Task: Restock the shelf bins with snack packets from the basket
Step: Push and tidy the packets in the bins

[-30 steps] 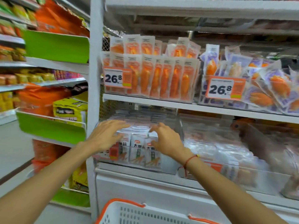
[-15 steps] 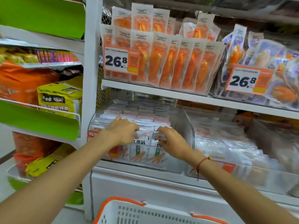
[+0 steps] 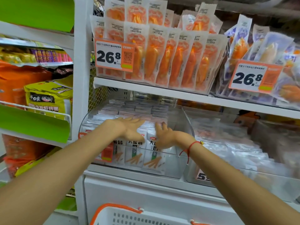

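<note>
Two hands reached into a clear plastic bin (image 3: 181, 125) with a curved front wall, packed with rows of flat white snack packets (image 3: 134, 151) standing upright. The left hand (image 3: 125, 129) lay spread wide, palm down, fingers straight over the packet tops. The right hand (image 3: 165, 135) also had its fingers straight, touching the top edges of the front packets just beside the left; a red string bracelet (image 3: 189, 149) circled its wrist. Neither hand held a packet. On the shelf above, another clear bin held glossy orange packets (image 3: 170, 59) in upright rows behind an orange price tag (image 3: 113, 56). To its right sat purple-and-white packets (image 3: 266, 46), loosely heaped. Below, the white slotted plastic basket (image 3: 129, 218) with orange handles showed only its rim; its contents could not be seen.
</note>
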Tool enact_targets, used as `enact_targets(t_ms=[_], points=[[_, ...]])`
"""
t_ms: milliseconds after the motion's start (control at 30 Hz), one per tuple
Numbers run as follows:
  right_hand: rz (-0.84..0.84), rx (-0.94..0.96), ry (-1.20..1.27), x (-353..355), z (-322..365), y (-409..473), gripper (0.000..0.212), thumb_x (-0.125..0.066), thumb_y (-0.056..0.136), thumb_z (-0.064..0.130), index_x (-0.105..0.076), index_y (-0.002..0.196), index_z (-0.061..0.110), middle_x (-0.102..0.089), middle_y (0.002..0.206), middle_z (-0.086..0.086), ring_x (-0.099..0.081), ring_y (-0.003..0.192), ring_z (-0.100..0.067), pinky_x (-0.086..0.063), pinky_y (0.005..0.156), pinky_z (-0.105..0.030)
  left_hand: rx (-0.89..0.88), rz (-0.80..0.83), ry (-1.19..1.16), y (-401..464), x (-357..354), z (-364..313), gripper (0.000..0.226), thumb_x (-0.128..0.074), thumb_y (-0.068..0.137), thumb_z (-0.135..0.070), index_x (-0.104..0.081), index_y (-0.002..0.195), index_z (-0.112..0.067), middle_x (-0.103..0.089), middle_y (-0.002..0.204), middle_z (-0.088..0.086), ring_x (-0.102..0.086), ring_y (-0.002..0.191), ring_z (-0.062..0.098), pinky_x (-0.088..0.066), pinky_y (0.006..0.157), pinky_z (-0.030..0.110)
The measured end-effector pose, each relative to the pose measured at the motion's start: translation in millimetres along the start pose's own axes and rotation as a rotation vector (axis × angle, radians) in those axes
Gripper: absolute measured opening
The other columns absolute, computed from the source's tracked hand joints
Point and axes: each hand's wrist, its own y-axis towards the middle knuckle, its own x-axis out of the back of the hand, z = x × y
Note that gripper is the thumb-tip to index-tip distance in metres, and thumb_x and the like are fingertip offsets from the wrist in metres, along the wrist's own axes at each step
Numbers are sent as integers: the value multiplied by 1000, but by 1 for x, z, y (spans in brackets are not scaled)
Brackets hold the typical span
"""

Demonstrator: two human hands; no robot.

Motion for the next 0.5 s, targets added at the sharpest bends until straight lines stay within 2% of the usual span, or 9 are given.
enact_targets(t_ms=[100, 333, 400, 433, 500], points=[[49, 9, -44, 2, -4, 5, 79, -39, 97, 18, 21, 148, 10, 23, 155, -18, 6, 145, -39, -9, 119, -47, -16, 21, -42, 2, -4, 9, 74, -23, 93, -64, 11, 150, -31, 16, 157, -9, 12, 146, 14, 4, 119, 41], [120, -25, -74, 3, 6, 8, 79, -38, 96, 14, 22, 147, 8, 25, 154, -19, -4, 145, -39, -18, 116, -43, 24, 30, 80, 14, -17, -3, 72, -24, 96, -61, 14, 149, -31, 19, 157, -6, 15, 145, 20, 6, 118, 42], [104, -47, 102, 6, 3, 5, 81, -41, 96, 16, 21, 148, 8, 23, 155, -17, 0, 146, -35, -18, 116, -41, 48, 28, 71, 10, -10, -5, 75, -30, 94, -61, 10, 150, -31, 14, 158, -6, 11, 146, 21, 4, 118, 43], [81, -49, 284, 9, 1, 2, 82, -44, 96, 16, 18, 149, 9, 20, 156, -15, 1, 146, -33, -21, 115, -40, 55, 3, 68, 7, -5, -7, 79, -36, 92, -61, 6, 151, -30, 9, 159, -5, 6, 147, 21, 2, 118, 43], [39, -1, 849, 5, 0, -1, 83, -47, 92, 7, 9, 152, 16, 5, 159, -11, -13, 145, -32, -35, 106, -37, 54, -73, 66, 3, 3, -11, 92, -51, 84, -63, -3, 152, -25, -1, 160, -2, -3, 147, 23, -5, 118, 44]])
